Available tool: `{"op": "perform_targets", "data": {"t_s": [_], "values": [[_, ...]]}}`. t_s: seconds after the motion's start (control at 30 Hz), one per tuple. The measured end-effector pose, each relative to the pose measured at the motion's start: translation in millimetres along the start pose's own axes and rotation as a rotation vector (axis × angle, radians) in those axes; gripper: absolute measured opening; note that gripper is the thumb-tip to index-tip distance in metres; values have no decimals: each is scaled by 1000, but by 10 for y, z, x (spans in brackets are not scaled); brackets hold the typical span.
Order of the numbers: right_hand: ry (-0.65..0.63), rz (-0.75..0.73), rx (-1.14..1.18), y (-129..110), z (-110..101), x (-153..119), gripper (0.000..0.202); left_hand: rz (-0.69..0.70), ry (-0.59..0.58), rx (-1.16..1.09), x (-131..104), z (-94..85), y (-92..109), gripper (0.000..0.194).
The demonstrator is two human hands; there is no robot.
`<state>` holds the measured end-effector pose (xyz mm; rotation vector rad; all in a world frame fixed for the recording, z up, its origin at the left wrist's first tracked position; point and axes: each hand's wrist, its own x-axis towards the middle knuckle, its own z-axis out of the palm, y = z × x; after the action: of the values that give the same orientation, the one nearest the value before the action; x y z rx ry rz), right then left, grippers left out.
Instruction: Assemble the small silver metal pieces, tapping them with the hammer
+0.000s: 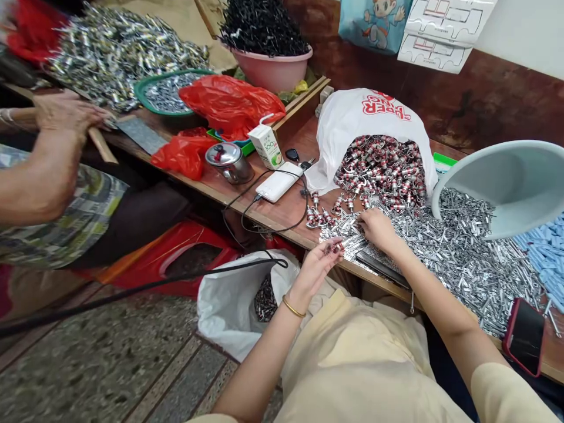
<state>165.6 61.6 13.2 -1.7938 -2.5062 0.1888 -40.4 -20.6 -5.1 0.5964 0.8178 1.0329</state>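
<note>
My left hand [318, 265], with a gold bangle on its wrist, is closed around a small red-and-silver metal part [335, 247] just off the table's front edge. To its right, my right hand [376, 228] has its fingers pressed together at the near side of the pile of small silver parts [458, 264]; whatever is between the fingertips is hidden. Behind my hands, a white plastic bag [370, 111] lies open, with red-and-silver parts [383, 170] spilling from its mouth. A dark flat object [381, 267] lies at the table edge below my right hand.
A grey-green tub [520, 182] lies tipped at the right, near a phone [524, 338]. A power bank [279, 182] with cable, metal cup [229, 163] and drink carton [265, 145] stand left. Below is an open white sack [229, 305]. Another person's arms [48, 158] are far left.
</note>
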Motion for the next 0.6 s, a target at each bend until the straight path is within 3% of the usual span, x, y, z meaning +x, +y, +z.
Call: {"op": "perform_targets", "data": {"t_s": [0.1, 0.2, 0.37, 0.47, 0.6], "values": [[94, 67, 73, 96, -114, -88, 15, 38, 3, 115, -1, 8, -41, 43], [177, 128, 297, 143, -260, -302, 15, 101, 15, 257, 9, 31, -84, 42], [206, 47, 662, 32, -389, -900, 19, 384, -52, 541, -26, 146, -100, 28], [264, 0, 657, -68, -369, -1198, 17, 388, -109, 556, -88, 238, -126, 25], [343, -86, 505, -155, -365, -1373, 18, 406, -94, 620, -181, 355, -169, 19]]}}
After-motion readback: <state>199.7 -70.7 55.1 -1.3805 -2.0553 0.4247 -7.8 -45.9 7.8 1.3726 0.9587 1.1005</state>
